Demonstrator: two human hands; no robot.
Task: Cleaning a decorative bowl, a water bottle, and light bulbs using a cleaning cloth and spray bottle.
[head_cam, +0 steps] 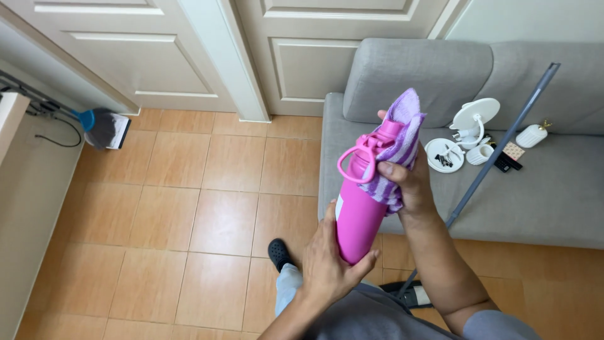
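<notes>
Grey sofa (553,201) — broom (100,128), white doors (189,50)

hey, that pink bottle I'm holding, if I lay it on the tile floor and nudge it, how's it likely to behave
The pink bottle looks rigid and smooth-walled, so it probably slides easily in the left hand. Its round body would likely roll on the tiled floor, though the loop handle may stop it. The striped cloth under the right hand looks floppy, likely adding grip.

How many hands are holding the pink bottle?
2. The left hand grips the bottom of the tall pink plastic bottle. The right hand presses a purple-and-white striped cloth against its lid end. No other hands show.
</notes>
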